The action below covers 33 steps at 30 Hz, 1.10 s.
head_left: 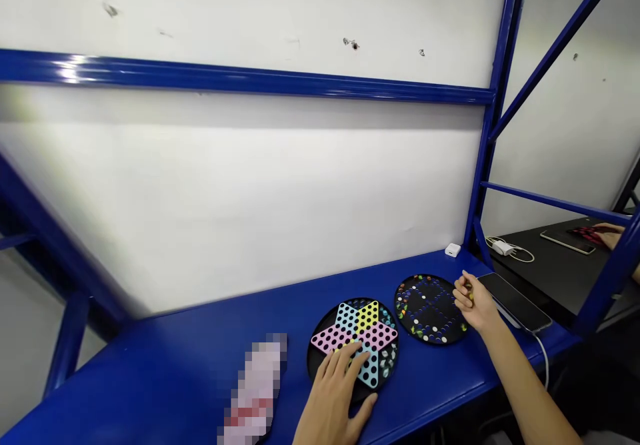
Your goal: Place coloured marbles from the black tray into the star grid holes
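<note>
My left hand lies flat with fingers spread on the near edge of a round black board with a pastel star of pink, blue and yellow hole fields. My right hand hovers at the right rim of a second round black board that holds several small coloured marbles around its edge. Its fingers are curled in a pinch, and what they hold is too small to name. Both boards rest on a blue shelf surface.
A phone with a cable lies right of my right hand. A white charger sits by the wall, and a blurred-out object lies to the left. Blue frame posts rise at right. Another person's hand rests on a black table beyond.
</note>
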Tool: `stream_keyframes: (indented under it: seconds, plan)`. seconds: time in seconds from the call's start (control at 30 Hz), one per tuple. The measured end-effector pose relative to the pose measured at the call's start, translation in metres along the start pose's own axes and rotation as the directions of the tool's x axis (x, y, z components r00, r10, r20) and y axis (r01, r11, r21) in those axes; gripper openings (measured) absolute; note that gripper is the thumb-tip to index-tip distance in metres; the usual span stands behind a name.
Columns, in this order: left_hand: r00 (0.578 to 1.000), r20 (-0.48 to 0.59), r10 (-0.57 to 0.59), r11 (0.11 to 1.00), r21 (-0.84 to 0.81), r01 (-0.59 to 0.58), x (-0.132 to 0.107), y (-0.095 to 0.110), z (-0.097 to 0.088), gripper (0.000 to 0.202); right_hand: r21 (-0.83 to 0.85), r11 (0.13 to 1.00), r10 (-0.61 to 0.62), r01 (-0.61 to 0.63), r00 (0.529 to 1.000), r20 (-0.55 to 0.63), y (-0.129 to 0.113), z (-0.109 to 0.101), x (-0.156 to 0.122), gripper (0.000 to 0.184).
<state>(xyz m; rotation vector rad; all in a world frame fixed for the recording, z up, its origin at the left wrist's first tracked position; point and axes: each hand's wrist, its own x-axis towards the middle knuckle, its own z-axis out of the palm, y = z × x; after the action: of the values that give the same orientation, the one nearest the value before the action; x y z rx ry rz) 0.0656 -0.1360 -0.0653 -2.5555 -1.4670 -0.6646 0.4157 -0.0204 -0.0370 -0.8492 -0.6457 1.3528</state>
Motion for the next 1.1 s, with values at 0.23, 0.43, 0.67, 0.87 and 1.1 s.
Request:
stream_keyframes:
  seconds: [0.23, 0.43, 0.67, 0.87, 1.1]
  plan:
    - [1.0, -0.009, -0.009, 1.0, -0.018, 0.009, 0.001, 0.001, 0.0, 0.05, -0.893, 0.353, -0.234, 0.28, 0.95, 0.205, -0.02, -0.042, -0.017, 0.03]
    - [0.999, -0.038, 0.004, 1.0, -0.013, -0.005, 0.0, 0.0, 0.0, 0.049, -0.981, 0.033, -0.071, 0.19, 0.98, 0.188, -0.015, -0.061, -0.029, 0.011]
    - [1.0, -0.026, 0.007, 1.0, -0.002, -0.007, 0.0, 0.0, -0.001, 0.049, -0.98, -0.026, 0.1, 0.197, 0.976, 0.194, -0.012, -0.05, -0.042, 0.011]
    - [1.0, -0.023, 0.007, 1.0, -0.013, -0.007, 0.0, 0.0, -0.001, 0.05, -0.972, -0.018, 0.156, 0.236, 0.96, 0.231, -0.009, -0.042, -0.053, 0.01]
    - [1.0, -0.006, -0.001, 1.0, -0.004, 0.001, 0.001, 0.001, -0.002, 0.05, -0.733, 0.678, 0.265, 0.06, 0.91, 0.319, -0.015, -0.02, -0.062, 0.029]
